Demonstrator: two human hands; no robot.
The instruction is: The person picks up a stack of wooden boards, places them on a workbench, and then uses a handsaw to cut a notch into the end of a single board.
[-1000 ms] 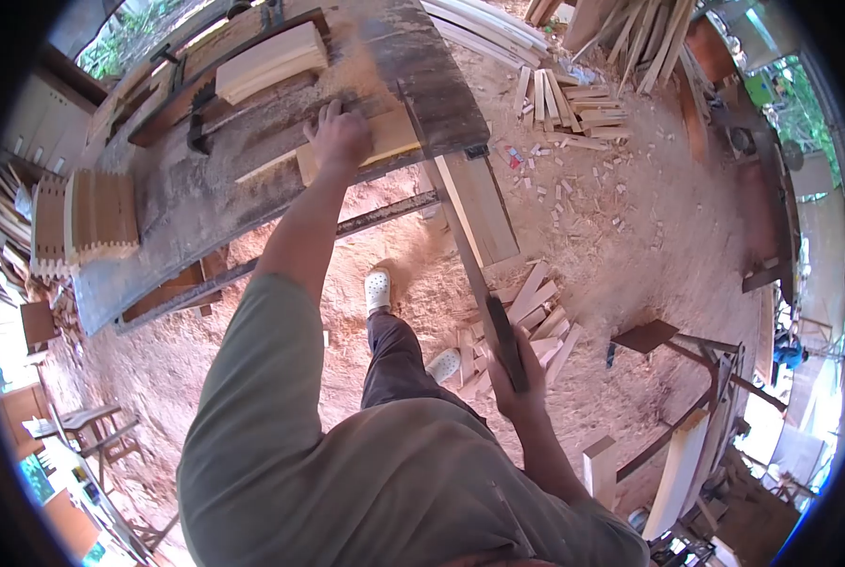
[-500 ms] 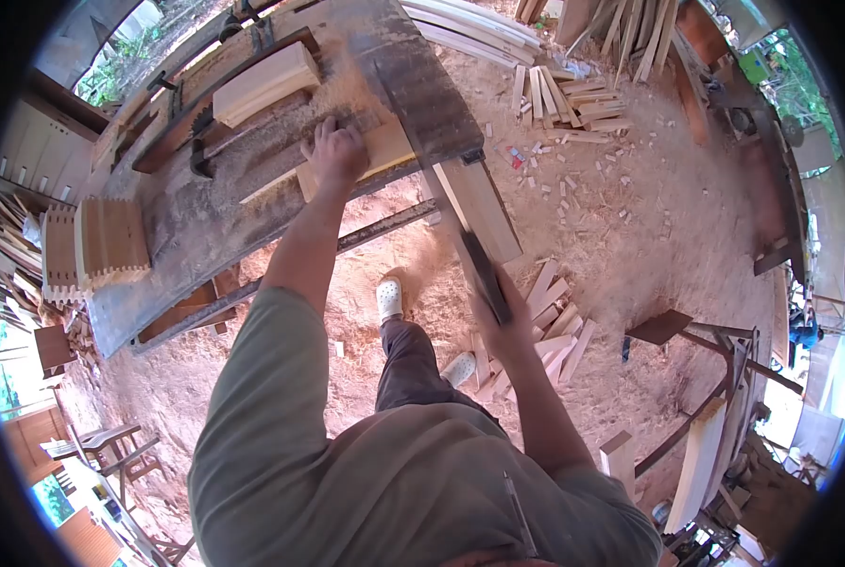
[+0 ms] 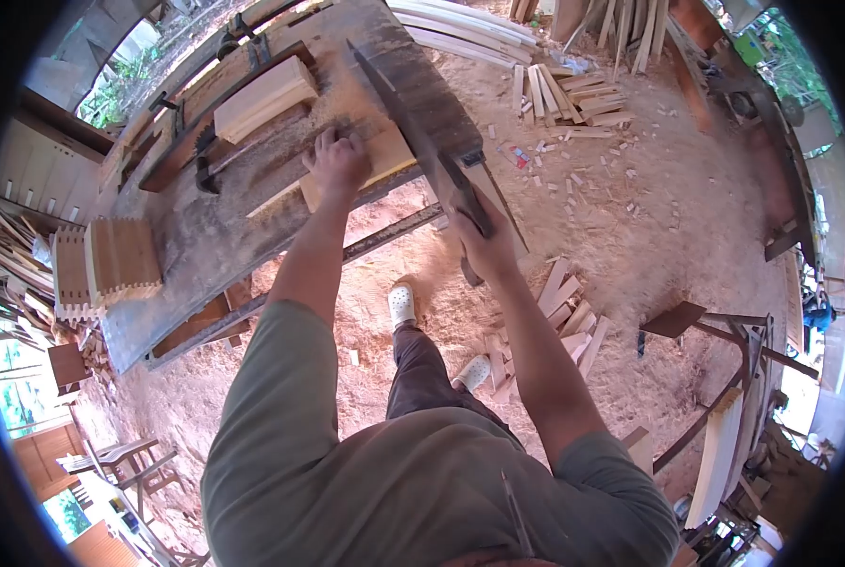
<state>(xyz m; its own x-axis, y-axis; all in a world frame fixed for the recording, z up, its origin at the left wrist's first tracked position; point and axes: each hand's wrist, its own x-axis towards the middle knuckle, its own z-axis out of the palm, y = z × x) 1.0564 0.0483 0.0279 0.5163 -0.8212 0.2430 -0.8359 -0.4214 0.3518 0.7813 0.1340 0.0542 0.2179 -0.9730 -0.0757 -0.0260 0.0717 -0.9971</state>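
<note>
My right hand (image 3: 486, 244) is wrapped round the dark handle of a handsaw (image 3: 396, 106). The saw's long blade slants up and left across the bench, at the right end of a pale wooden board (image 3: 387, 154). My left hand (image 3: 339, 163) presses down on that board with bent fingers, holding it against the workbench (image 3: 200, 222) near its front edge. A thin wooden strip (image 3: 279, 198) sticks out to the left of the board. How deep the blade sits in the wood is hidden.
Stacked boards (image 3: 266, 97) lie farther back on the bench, near a hammer (image 3: 205, 175). Panels with notched ends (image 3: 125, 260) stand at the bench's left end. Offcuts (image 3: 569, 307) lie on the dusty floor by my feet. A wooden stand (image 3: 725, 331) is at right.
My right hand has pushed the saw forward and up, away from my body, so the blade reaches farther over the bench. My left hand stays on the board.
</note>
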